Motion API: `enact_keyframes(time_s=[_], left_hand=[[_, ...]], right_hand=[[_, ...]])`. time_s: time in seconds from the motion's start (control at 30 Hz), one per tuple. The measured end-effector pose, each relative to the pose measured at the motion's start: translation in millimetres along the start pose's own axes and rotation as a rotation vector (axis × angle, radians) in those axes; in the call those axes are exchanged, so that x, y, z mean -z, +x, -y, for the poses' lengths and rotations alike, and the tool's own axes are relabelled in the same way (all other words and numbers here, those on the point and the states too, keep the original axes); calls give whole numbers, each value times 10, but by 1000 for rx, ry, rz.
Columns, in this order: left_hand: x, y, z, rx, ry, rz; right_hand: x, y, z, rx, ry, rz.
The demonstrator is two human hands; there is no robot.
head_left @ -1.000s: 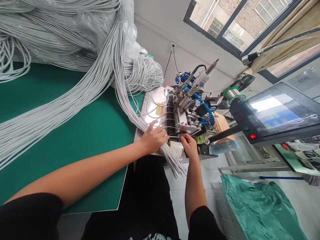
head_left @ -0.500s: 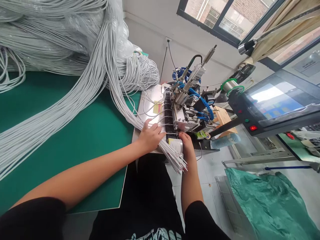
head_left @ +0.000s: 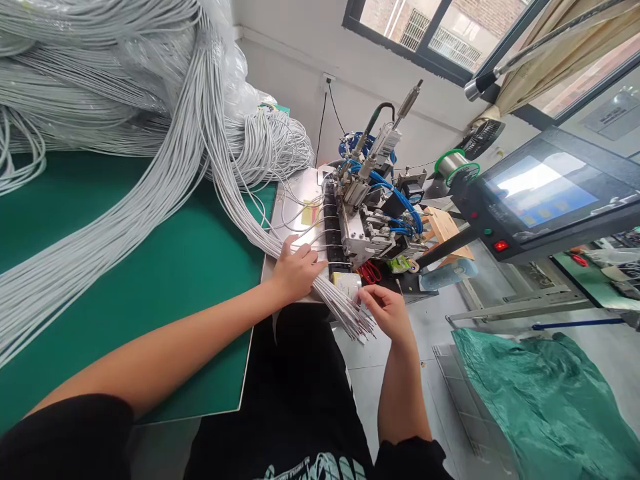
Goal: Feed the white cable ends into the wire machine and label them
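A thick bundle of light grey cables (head_left: 253,227) runs over the table corner. My left hand (head_left: 299,272) lies across it with the fingers curled round, close to a black slotted strip (head_left: 334,230) on the machine. Single cables lie crosswise in the strip. Beyond my left hand the loose cable ends (head_left: 356,325) fan out past the table edge. My right hand (head_left: 389,311) is beside these ends, thumb and forefinger drawn together near a white cylinder with a yellow label (head_left: 349,285). Whatever is between those fingertips is too small to make out.
The machine (head_left: 367,213) with blue air hoses stands behind the strip. A touch screen (head_left: 543,190) juts out on an arm at right, near a wire spool (head_left: 454,167). Large wrapped cable coils (head_left: 115,80) are piled on the green table (head_left: 200,320). Green sheeting (head_left: 545,400) lies lower right.
My right hand has moved from the near end of the black strip down and right, towards the cable ends. A red coil behind it now shows. My left hand stays on the bundle.
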State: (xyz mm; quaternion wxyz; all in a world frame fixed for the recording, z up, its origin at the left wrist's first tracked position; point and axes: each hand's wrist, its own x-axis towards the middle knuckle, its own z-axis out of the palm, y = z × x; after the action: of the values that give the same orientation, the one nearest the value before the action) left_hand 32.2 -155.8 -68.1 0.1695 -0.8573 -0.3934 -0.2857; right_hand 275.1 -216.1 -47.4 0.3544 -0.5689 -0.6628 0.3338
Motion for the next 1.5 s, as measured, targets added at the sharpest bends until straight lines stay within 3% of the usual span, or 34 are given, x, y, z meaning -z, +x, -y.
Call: enact_keyframes(time_s=[0.33, 0.57, 0.83, 1.03, 1.17, 1.4, 1.5], left_hand=[[8, 10, -6, 10, -27, 15], [29, 7, 11, -16, -33, -51], [54, 0, 33, -107, -46, -146], [26, 12, 41, -128, -54, -86], [25, 17, 47, -145, -16, -78], [55, 31, 35, -105, -6, -68], [28, 28, 26, -71, -5, -54]], right_hand=[[-17, -23, 63, 53, -140, 123], [44, 98, 74, 74, -175, 46], [3, 549, 8, 89, 35, -134], [-222, 679, 7, 71, 326, -137], [-210, 649, -24, 48, 369, -115], [-95, 628, -166, 39, -60, -144], [-133, 682, -277, 26, -77, -121]])
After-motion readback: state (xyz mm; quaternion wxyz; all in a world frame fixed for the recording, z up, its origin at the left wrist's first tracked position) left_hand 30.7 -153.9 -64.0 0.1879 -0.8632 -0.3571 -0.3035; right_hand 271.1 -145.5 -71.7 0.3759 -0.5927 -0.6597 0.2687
